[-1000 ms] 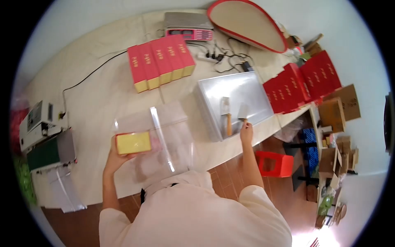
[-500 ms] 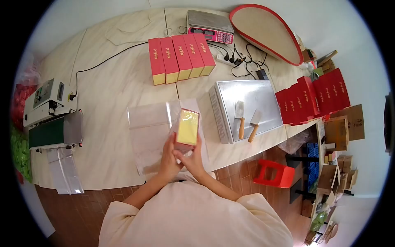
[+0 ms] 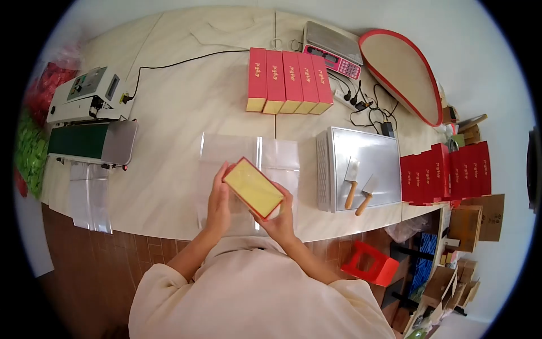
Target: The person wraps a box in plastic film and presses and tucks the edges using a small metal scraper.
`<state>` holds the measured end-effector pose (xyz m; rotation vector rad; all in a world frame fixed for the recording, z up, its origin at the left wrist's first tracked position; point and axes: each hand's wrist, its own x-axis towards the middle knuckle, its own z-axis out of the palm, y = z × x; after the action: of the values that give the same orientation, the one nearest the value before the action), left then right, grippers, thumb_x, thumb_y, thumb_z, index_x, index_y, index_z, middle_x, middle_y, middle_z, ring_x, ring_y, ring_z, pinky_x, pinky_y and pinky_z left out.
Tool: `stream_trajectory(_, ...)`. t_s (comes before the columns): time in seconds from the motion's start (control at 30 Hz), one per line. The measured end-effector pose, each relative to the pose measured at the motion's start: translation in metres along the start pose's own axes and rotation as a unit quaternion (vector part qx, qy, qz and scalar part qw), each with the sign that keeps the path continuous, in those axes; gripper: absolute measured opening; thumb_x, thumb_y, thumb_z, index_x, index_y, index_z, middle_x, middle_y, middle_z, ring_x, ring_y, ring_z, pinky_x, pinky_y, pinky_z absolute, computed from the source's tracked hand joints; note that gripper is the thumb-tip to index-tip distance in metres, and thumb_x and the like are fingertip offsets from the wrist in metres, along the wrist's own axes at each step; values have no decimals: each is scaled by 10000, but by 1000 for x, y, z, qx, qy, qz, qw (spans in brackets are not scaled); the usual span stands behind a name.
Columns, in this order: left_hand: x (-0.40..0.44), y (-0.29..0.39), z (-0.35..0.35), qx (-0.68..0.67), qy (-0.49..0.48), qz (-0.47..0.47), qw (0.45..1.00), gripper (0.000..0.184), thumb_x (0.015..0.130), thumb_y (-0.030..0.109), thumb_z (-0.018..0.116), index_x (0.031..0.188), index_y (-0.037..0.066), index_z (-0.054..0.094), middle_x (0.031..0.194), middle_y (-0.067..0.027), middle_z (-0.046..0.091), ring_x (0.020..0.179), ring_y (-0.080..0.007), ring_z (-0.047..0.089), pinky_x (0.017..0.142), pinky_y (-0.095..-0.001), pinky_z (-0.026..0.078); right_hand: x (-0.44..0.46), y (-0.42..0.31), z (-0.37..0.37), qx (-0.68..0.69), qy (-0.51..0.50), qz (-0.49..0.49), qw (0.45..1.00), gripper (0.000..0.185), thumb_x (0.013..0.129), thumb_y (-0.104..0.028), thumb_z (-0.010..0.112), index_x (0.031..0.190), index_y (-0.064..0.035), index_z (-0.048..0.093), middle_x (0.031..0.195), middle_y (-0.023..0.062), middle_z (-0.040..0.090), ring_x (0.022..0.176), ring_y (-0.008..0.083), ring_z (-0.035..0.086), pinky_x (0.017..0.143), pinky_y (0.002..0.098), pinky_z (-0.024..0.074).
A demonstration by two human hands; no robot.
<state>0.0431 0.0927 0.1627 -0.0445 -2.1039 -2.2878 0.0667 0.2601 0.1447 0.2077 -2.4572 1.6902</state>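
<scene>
Between my two hands is a box (image 3: 253,188) with a yellow face and red edges, tilted and raised over the table. My left hand (image 3: 219,198) grips its upper left end. The lower right end is held by my right hand (image 3: 280,217), its fingers partly hidden behind the box. Beneath the hands lie clear plastic sheets or bags (image 3: 276,155), spread on the marbled table. Farther back stands a row of several red boxes (image 3: 291,76) with yellow ends and gold lettering.
A sealing machine (image 3: 90,118) stands at the left, with plastic bags (image 3: 90,192) hanging below it. To the right, a metal case (image 3: 372,152) bears two wooden-handled spatulas (image 3: 351,181). Behind are a scale (image 3: 333,48) and tangled cables. A red stool (image 3: 370,263) stands on the floor.
The box has turned from nearly upright to a slant, its yellow face now broader in view. My hands have moved apart to its opposite ends. The camera view has swung left.
</scene>
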Motion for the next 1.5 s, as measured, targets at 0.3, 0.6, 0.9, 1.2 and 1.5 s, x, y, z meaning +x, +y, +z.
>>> stream_trajectory(0.3,-5,-8,-26,66,131,9,989,493,1047,319,342,1423,0,353,1421,-147,440,1330,-237,391,1130,-364,251,23,33,26,-33,-116,-37,992,927,672,-178,859,1406,-5,319,1369,205,427,1254,355,456,1051,417,400)
stream_trajectory(0.6,20,31,-23,238,52,89,966,214,997,128,477,1127,17,607,1154,-115,618,1079,-220,575,975,-347,412,37,94,-137,-389,130,67,910,514,761,-170,738,1213,-29,537,1171,165,566,1089,365,525,966,475,411)
stream_trajectory(0.9,25,40,-7,433,-54,101,894,193,917,172,612,789,30,630,703,-84,632,631,-264,564,672,-373,445,10,164,-199,-594,130,249,754,256,867,-290,639,922,-59,545,830,138,668,782,342,658,704,452,509)
stream_trajectory(1.2,22,46,13,481,-129,149,854,208,863,255,684,794,60,665,782,-54,686,666,-244,616,734,-348,441,12,81,-173,-288,131,228,921,279,990,-290,528,1038,-20,578,770,197,643,694,400,608,594,452,454)
stream_trajectory(1.5,20,29,11,511,-69,134,846,101,843,161,683,843,66,650,871,-29,693,724,-225,627,798,-354,446,4,-17,-145,-152,-119,-32,981,189,836,-149,738,947,-17,660,771,116,664,640,268,637,565,343,496)
